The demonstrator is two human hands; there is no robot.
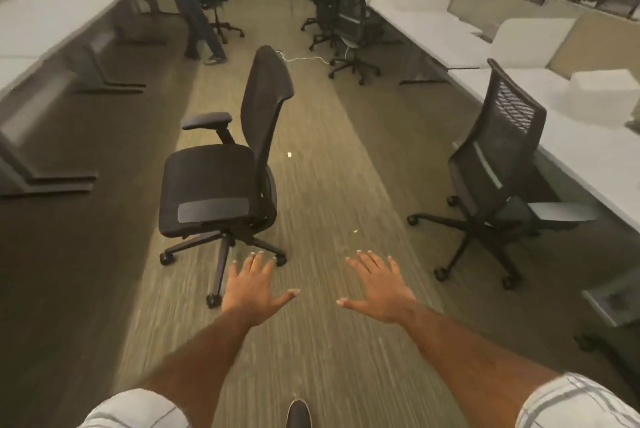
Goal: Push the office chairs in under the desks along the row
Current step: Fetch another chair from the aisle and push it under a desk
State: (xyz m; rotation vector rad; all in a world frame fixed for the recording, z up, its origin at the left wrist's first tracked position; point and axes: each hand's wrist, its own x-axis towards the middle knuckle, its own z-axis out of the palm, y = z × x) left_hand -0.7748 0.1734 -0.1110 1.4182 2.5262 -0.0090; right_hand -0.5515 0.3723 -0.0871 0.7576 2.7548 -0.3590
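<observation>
Now I have both hands stretched out flat over the carpet, fingers spread, holding nothing: left hand, right hand. Just ahead of my left hand stands the loose chair in mid-aisle, seat turned toward the left desks, back toward the right. My left hand is nearer, I judge.
</observation>
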